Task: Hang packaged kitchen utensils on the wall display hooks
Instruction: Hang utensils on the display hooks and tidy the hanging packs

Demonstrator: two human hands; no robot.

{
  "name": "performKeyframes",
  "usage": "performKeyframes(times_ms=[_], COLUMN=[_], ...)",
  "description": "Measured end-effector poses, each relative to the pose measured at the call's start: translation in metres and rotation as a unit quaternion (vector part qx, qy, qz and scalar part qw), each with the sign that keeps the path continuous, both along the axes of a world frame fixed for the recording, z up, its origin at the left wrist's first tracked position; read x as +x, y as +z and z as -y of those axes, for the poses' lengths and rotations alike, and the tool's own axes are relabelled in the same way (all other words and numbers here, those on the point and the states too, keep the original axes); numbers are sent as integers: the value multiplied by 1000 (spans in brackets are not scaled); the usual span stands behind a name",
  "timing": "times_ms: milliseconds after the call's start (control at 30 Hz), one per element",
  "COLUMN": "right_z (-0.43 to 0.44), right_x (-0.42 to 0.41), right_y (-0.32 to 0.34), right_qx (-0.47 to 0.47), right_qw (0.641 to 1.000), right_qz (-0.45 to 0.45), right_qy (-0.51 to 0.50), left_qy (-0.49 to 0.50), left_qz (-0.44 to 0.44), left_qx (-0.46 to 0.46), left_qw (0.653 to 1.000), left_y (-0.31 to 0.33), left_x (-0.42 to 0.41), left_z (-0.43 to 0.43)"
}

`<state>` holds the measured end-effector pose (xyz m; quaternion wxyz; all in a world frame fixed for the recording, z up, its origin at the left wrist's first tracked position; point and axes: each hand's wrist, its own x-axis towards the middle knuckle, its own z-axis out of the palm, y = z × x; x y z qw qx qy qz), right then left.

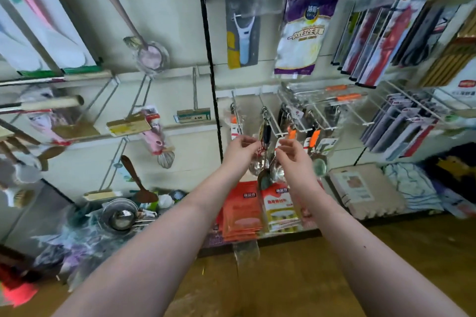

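Both hands are raised side by side before the wall display, the left hand (240,149) left of the right hand (293,154), with hanging ladles (268,170) between them. A peeler pack (242,31) hangs above, a whisk (164,157) to the left, and foam mats (365,190) lie lower right.

A shop aisle: pale display wall in front of me, brown floor below.

I face an off-white wall (167,8) split by a black vertical strip (210,64) running from near the top down to the base. Pale horizontal rails (180,126) cross the left panel, and thin metal rods slope out from them, one ending in a price tag (193,115). White wire racks (401,100) jut out on the right panel. Along the foot of the wall runs a low shelf (283,235) with a dark front edge. The floor (296,278) is yellowish brown with a dull sheen. The light is even and soft, and the edges of my view are blurred.
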<state>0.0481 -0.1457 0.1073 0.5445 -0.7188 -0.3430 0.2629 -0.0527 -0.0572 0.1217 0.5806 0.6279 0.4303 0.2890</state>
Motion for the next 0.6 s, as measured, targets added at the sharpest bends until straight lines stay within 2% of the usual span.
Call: performKeyframes(times_ms=[267,433,600], right_z=[-55,-81,-98], right_x=[-5,6,20], right_y=[-31,-50,-77], right_qx=[-46,-96,-103], right_qw=[999,995,994], right_qz=[22,7,-13], right_qy=[12,17,31], left_qy=[44,86,116], left_qz=[7,23,10], left_qx=[-31,-6,-28], left_qw=[999,996,993], left_y=[-33,-56,-82], left_x=[-2,-4,0], left_z=[-54,-80,-99])
